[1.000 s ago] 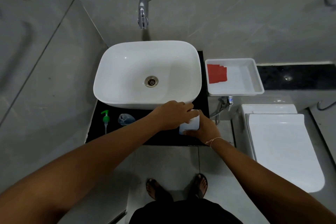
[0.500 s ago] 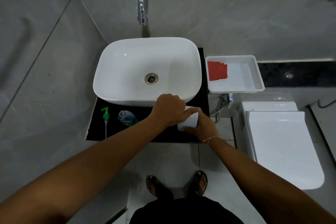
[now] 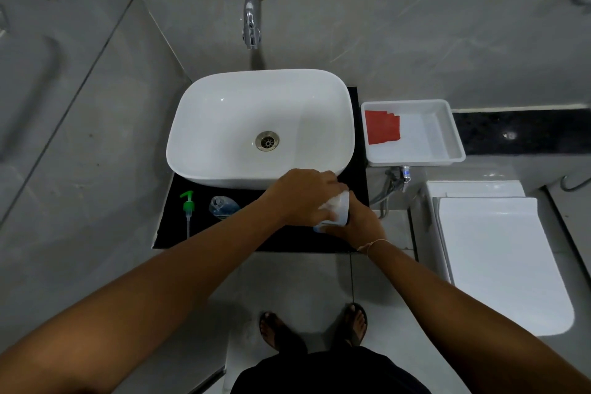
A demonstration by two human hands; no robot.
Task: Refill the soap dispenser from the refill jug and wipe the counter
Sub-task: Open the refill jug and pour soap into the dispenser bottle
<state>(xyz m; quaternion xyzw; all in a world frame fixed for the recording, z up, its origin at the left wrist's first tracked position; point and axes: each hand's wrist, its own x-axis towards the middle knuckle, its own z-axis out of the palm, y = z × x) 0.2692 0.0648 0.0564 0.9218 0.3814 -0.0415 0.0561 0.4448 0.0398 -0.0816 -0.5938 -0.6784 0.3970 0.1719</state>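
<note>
both hands grip a translucent white plastic refill jug (image 3: 335, 209) on the black counter (image 3: 287, 238): left hand (image 3: 303, 195) closed over its top, right hand (image 3: 359, 225) wrapped round its side. further left lie a clear soap dispenser bottle (image 3: 223, 206) and its green pump (image 3: 188, 206). behind sits a white basin (image 3: 224, 125).

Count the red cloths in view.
1. The red cloth lies folded in the white tray's left end, right of the sink. None visible elsewhere.
</note>
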